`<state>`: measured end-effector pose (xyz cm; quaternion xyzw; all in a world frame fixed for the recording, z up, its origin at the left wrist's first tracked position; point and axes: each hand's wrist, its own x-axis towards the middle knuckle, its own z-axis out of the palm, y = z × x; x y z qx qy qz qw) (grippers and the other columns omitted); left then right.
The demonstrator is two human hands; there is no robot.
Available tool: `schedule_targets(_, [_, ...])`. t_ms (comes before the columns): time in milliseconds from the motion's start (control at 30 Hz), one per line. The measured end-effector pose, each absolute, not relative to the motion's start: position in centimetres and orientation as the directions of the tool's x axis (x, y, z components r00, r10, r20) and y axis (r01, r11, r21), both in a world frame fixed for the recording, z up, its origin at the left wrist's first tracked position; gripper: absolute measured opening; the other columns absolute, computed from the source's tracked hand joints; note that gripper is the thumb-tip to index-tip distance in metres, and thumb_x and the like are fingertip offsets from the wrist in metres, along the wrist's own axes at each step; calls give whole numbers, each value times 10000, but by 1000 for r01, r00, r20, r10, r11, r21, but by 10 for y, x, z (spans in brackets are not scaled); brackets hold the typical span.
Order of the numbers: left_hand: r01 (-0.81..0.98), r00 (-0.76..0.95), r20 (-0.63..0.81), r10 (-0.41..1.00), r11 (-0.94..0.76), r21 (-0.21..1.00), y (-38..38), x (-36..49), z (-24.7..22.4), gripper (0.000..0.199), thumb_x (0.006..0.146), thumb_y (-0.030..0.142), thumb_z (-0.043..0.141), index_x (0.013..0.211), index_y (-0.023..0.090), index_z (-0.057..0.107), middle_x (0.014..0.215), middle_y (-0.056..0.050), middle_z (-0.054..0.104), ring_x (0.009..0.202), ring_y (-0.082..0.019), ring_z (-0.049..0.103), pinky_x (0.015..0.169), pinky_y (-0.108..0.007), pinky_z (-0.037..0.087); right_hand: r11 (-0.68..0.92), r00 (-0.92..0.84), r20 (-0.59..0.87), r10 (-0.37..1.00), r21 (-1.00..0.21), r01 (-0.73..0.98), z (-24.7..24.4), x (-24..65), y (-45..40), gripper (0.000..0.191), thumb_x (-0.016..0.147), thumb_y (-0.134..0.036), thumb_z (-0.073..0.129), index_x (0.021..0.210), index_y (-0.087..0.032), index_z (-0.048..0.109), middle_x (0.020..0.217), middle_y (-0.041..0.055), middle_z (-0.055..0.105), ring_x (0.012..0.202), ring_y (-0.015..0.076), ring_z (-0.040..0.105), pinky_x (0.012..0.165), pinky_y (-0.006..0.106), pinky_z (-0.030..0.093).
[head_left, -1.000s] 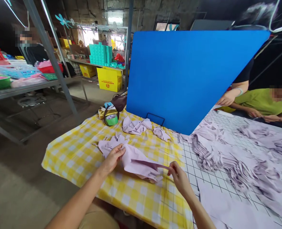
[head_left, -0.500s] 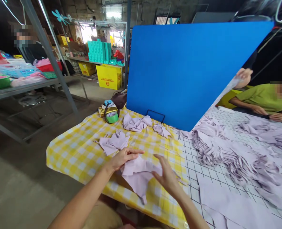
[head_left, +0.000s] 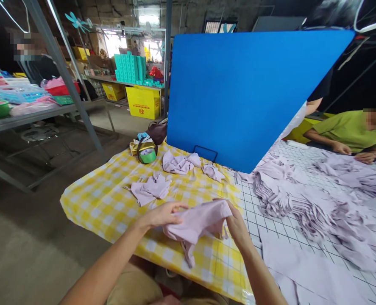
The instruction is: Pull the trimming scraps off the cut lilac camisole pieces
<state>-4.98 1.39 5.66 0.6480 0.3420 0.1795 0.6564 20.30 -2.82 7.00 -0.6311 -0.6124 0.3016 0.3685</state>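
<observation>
A pale lilac fabric piece [head_left: 200, 220] is stretched between my two hands above the yellow checked tablecloth [head_left: 111, 203]. Its left edge is gripped by my left hand [head_left: 165, 214], thumb and fingers closed on the cloth. My right hand [head_left: 235, 216] is closed on the upper right corner, with some fingers hidden behind the fabric. A narrow tail of the cloth hangs toward the table's front edge. Beyond my left hand lies a crumpled lilac piece [head_left: 151, 188]. Farther back are another lilac piece [head_left: 178, 163] and a small scrap [head_left: 213, 172].
A large blue board [head_left: 238, 97] stands at the back. Stacked lilac fabric [head_left: 279, 195] covers much of the white grid cloth [head_left: 248, 203] to the right. Green tape [head_left: 148, 156] sits at the back left. A person in a green shirt [head_left: 343, 131] works at the far right.
My right hand has taken hold of the fabric's right end and pulled it up and to the right, spreading it. A co-worker's hand beside the blue board is now out of sight.
</observation>
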Motion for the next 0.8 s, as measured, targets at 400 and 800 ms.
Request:
schedule_targets(400, [297, 871, -277, 406, 15, 955, 1, -73, 56, 311, 730, 459, 605, 683, 152, 610, 630, 22, 504, 586, -89, 421, 542, -178, 326, 238, -383, -64, 922, -685, 688, 69, 190, -72, 364, 817, -128, 404, 1113, -254, 573, 1132, 45, 615, 1028, 192, 557, 866, 340, 437])
schedule_targets(800, [304, 730, -186, 657, -68, 950, 18, -122, 82, 400, 770, 535, 497, 649, 153, 495, 618, 17, 393, 591, -106, 349, 527, -201, 257, 399, -460, 14, 888, -520, 755, 64, 187, -20, 212, 820, -148, 388, 691, -187, 551, 754, 52, 580, 737, 185, 562, 698, 327, 444])
